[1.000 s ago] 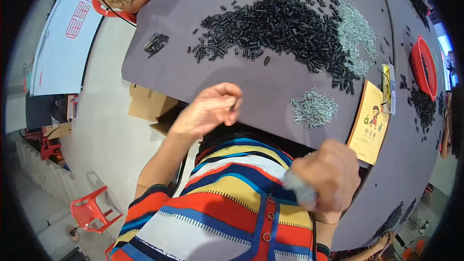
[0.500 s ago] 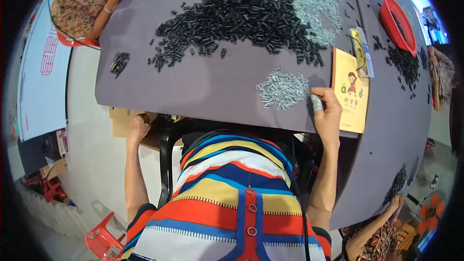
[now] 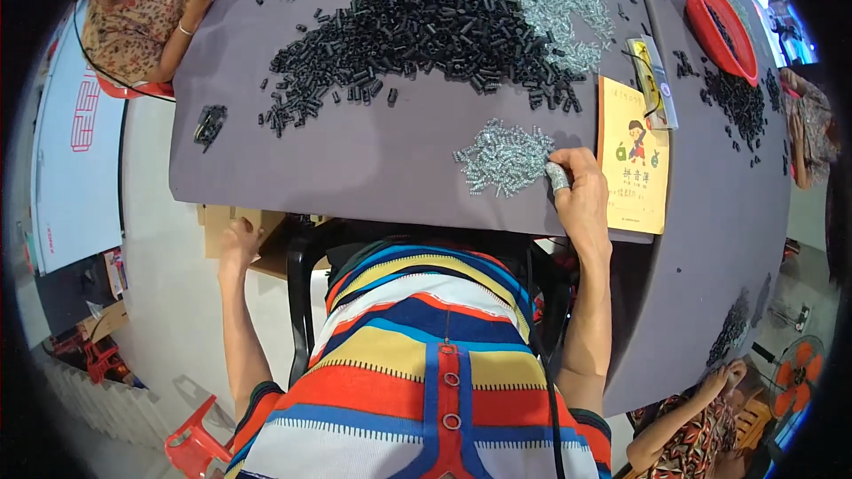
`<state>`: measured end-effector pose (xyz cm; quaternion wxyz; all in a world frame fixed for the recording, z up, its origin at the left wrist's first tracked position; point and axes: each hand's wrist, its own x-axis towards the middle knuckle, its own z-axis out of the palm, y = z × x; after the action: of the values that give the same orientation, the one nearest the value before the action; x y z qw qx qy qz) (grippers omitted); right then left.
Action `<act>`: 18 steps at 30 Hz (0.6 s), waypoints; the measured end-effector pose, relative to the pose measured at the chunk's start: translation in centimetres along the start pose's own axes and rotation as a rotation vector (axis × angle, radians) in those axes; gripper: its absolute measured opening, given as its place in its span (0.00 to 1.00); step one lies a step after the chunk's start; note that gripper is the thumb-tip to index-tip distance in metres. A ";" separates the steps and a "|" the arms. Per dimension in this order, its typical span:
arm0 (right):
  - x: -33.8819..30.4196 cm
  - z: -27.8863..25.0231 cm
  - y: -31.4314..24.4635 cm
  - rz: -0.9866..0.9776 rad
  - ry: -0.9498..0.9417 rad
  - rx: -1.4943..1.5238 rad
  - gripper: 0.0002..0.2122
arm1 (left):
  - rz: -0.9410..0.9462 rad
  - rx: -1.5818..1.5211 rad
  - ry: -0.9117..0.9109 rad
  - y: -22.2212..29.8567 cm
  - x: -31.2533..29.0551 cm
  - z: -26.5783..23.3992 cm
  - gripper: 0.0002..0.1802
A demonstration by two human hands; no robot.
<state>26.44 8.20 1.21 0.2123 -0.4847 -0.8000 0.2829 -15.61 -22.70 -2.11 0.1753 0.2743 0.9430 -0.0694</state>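
Observation:
My right hand (image 3: pixel 583 191) is at the right edge of a small pile of metal springs (image 3: pixel 504 158) on the grey table. Its thumb, wrapped in something silvery grey, and its bent forefinger come together against the pile; anything between the tips is too small to see. Below the table's front edge, my left hand (image 3: pixel 240 241) is over an open cardboard box (image 3: pixel 216 223). Its fingers are bent but loosely apart, with nothing visible in them. Farther back lie a large heap of short black cylindrical pieces (image 3: pixel 417 35) and a bigger heap of springs (image 3: pixel 568 13).
Right of my right hand lie a yellow booklet (image 3: pixel 632 160) and a clear case (image 3: pixel 655 84). A red basin (image 3: pixel 723 31) with black pieces stands far right. A dark bundle (image 3: pixel 210 127) sits at left. Co-workers' arms show at upper left (image 3: pixel 182 35) and lower right (image 3: pixel 679 417).
My right hand has moved slightly left and up to the springs, its forefinger and thumb now against the pile. My left hand has shifted a little left over the box, its fist loosened.

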 end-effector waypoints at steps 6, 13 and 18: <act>0.1 0.0 -0.8 -0.029 0.029 -0.126 0.07 | 0.105 0.072 0.196 5.9 -2.3 -6.3 0.15; -1.1 1.4 -0.7 -0.170 0.118 -0.322 0.14 | 0.454 -0.416 0.227 15.3 -4.3 -7.9 0.09; -1.3 2.1 -0.8 -0.156 0.144 -0.415 0.13 | 0.745 -0.604 0.366 21.5 -2.6 -5.1 0.09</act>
<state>25.25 6.26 0.07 0.1860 -0.4734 -0.8589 0.0597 -3.40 -4.75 2.79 0.0915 0.5364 0.7745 0.3226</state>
